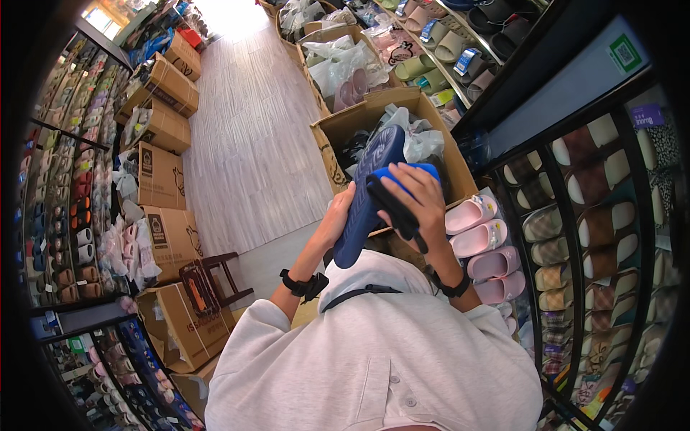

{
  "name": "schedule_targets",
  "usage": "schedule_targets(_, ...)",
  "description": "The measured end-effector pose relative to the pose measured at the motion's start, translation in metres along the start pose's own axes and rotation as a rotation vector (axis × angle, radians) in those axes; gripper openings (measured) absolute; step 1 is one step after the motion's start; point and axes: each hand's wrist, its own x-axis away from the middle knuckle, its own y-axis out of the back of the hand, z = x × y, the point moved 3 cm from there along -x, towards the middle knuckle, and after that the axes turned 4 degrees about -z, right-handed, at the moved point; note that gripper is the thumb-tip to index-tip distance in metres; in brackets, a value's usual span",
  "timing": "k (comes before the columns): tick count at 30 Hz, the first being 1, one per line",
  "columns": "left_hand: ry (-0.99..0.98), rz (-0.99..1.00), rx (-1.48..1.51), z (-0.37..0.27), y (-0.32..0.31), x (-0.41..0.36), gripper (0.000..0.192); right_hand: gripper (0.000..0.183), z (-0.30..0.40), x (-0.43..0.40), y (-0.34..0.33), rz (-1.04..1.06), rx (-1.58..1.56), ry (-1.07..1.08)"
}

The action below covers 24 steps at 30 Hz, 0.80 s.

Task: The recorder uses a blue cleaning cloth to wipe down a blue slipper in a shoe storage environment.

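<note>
My left hand [335,216] grips the edge of a navy blue slipper [362,207], whose patterned sole faces up towards me. The slipper is tilted, with one end near my waist and the other over an open cardboard box [335,141]. My right hand [423,202] is closed around a bright blue and black item [396,202], held against or just above the slipper's right side. Its exact kind is hard to make out, and my fingers cover part of it. Plastic-wrapped goods [423,141] lie in the box beyond my hands.
Pink clogs [477,231] stand to my right, beside racks of plaid slippers [544,223]. More cardboard boxes [161,172] line the left side of the wooden floor [253,129]. A small dark stool [207,285] stands at the left, near shelves of shoes [64,178].
</note>
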Motion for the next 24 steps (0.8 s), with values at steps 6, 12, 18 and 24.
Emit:
schedule_targets(6,-0.040,-0.015,-0.013,0.005,0.001,-0.003,0.060,0.053,0.011,0.002,-0.001,0.049,0.004,0.071)
schedule_targets(12,-0.011,-0.002,-0.017,0.000,0.001,-0.004,0.061,0.052,0.002,0.000,0.000,-0.011,0.007,-0.045)
schedule_targets(18,-0.024,-0.035,0.017,0.002,0.003,-0.003,0.062,0.055,-0.006,-0.002,0.001,0.003,-0.025,-0.037)
schedule_targets(24,-0.056,-0.072,0.027,0.008,0.002,-0.003,0.063,0.055,0.009,0.001,-0.003,0.097,-0.036,0.100)
